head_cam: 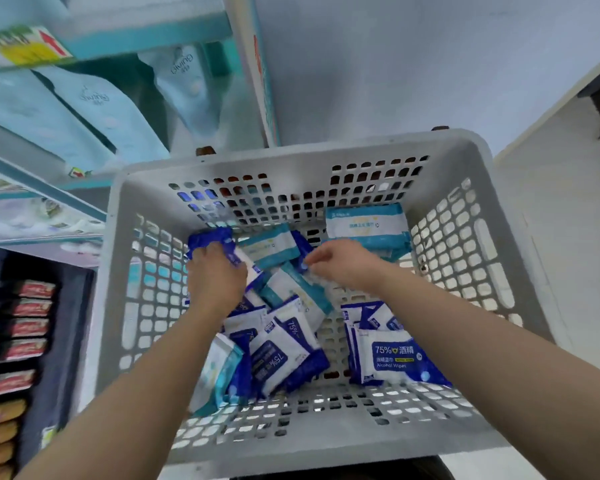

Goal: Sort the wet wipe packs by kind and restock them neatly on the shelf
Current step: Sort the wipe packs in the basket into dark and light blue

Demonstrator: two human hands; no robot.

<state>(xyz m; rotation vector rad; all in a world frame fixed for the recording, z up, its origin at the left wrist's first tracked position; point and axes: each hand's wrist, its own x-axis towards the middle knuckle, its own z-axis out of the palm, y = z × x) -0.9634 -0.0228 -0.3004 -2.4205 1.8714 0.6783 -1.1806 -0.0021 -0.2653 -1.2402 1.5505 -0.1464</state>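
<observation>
Risk: dark-blue alcohol packs (392, 358) and teal packs (364, 223) lie jumbled in the basket (291, 157), so a rushed grab could lift mixed kinds. L hand (215, 275) fingers grip a blue pack (210, 240), poking out past the fingertips. R hand (343, 265) fingers curl at a second blue pack (302, 251), can't tell if pinching; teal packs just beyond.
</observation>
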